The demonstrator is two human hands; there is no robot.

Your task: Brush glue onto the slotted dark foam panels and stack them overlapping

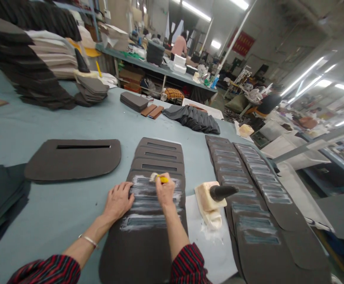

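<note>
Dark grey panels with slots [142, 252] lie overlapped in a column in front of me, white glue smeared around several of the slots. My right hand [165, 191] grips a yellow-handled brush [161, 179], its pale bristles at the glue-smeared area around an upper slot. My left hand [119, 200] rests on the left edge of the panels, holding nothing, fingers spread a little. Right of the column, a glue-crusted container [209, 197] with a black cone stands on a white sheet [219, 252].
Glued panels [256, 232] overlap in rows at the right. A slotted panel [74, 161] and dark fabric [3, 201] lie left. Stacked pieces [27, 67] stand at the back left; grey pieces [192, 117] lie farther back. People are in the background.
</note>
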